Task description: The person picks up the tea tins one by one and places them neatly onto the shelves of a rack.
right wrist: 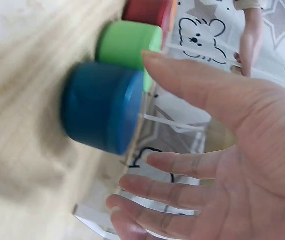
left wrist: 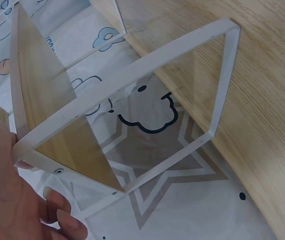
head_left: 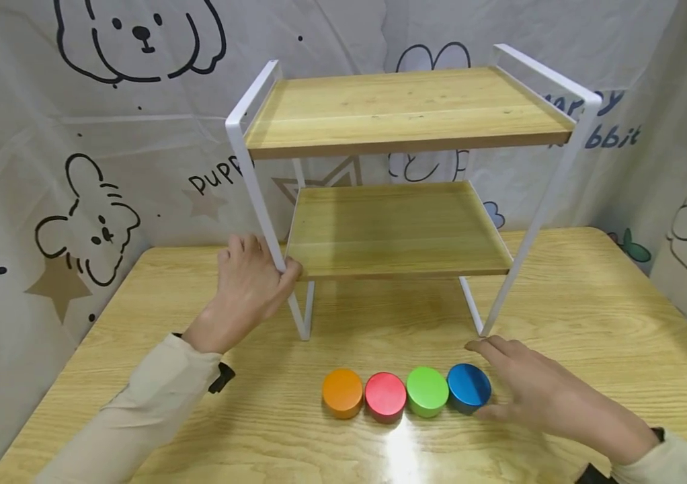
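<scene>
Four cylinders (head_left: 407, 392) upright, row left-right

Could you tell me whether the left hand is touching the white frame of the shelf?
Touching. In the head view the left hand wraps the shelf's white frame at its front left post; the left wrist view shows fingers against the bar.

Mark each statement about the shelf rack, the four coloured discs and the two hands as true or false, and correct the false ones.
1. The left hand grips the white frame of the shelf rack. True.
2. The blue disc lies on the lower shelf. False: it lies on the table, in front of the rack.
3. The right hand is open beside the blue disc. True.
4. The orange disc is nearest the right hand. False: it is the farthest of the row; the blue one is nearest.
5. The green disc lies between the red disc and the blue one. True.
</scene>
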The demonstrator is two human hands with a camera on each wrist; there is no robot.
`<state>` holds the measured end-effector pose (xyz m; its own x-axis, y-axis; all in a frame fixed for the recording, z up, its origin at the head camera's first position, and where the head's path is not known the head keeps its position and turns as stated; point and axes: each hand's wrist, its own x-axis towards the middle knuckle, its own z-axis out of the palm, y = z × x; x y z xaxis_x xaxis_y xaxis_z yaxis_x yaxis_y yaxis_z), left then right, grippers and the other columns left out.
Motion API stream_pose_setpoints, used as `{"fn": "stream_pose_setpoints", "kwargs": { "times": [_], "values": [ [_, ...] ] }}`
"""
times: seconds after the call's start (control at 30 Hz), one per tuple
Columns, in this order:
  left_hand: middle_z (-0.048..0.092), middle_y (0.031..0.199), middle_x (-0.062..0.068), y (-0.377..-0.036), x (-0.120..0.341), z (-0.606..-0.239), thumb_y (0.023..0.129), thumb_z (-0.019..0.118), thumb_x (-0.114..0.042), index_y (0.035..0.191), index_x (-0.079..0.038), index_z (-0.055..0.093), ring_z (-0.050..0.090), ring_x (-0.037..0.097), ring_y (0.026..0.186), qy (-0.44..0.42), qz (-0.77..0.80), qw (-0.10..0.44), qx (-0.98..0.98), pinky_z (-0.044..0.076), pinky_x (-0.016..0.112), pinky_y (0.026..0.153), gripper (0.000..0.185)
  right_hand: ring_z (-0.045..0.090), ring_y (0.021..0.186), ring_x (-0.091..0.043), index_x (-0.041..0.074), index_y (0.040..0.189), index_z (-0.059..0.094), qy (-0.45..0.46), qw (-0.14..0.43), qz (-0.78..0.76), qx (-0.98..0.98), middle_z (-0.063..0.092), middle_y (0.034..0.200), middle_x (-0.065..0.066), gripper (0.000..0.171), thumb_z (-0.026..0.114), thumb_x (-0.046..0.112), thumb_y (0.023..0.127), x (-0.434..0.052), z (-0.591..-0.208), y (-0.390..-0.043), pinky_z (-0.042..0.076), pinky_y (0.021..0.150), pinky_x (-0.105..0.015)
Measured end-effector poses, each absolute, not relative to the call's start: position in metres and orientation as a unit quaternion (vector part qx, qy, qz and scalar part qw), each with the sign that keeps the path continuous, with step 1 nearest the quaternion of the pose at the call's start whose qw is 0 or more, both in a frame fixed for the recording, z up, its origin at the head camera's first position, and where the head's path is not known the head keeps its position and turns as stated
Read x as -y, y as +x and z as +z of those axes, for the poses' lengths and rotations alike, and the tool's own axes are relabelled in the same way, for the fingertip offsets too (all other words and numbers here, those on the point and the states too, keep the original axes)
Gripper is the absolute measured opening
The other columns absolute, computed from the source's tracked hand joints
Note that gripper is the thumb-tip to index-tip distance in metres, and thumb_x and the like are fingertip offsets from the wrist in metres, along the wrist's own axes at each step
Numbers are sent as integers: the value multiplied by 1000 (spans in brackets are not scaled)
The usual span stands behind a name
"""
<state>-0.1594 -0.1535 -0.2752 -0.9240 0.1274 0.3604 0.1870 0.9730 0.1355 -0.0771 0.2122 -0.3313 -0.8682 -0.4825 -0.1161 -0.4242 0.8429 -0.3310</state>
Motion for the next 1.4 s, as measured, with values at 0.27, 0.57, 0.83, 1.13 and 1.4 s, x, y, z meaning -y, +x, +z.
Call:
{"fn": "stream_pose_setpoints", "kwargs": {
  "times": [0.27,0.57,0.83,1.13,1.4],
  "values": [
    [40,76,16,-160,153,-276,87,31,-31,69,-7,38,34,34,75,-82,-84,160,980,31,42,63,32,57,109,-37,8,127,55,-265,91,-136,-950,57,123,-11,69,87,25,67,-208,-340,-76,50,80,-52],
    [40,79,18,-157,159,-279,90,26,-29,70,-7,42,33,36,80,-77,-81,139,984,30,44,65,34,58,107,-35,5,124,57,-246,109,-146,-952,59,119,-13,67,86,25,68,-201,-348,-79,50,81,-51],
    [39,77,16,-156,160,-281,89,27,-29,67,-9,39,32,35,78,-80,-85,144,983,29,42,62,32,60,102,-31,3,121,58,-237,85,-155,-955,61,116,-14,65,86,28,68,-198,-350,-76,51,79,-48],
    [41,81,17,-159,157,-280,91,23,-29,68,-9,43,33,35,81,-90,-97,122,984,29,42,64,36,61,95,-24,2,120,59,-260,42,-174,-949,63,110,-12,63,85,28,69,-199,-352,-77,52,76,-41],
    [45,86,19,-164,153,-286,93,21,-27,59,-10,42,34,36,80,-107,-124,134,977,30,43,63,43,61,93,-19,4,119,61,-262,34,-181,-947,64,108,-7,61,86,28,69,-208,-353,-79,52,74,-38]
  ]
}}
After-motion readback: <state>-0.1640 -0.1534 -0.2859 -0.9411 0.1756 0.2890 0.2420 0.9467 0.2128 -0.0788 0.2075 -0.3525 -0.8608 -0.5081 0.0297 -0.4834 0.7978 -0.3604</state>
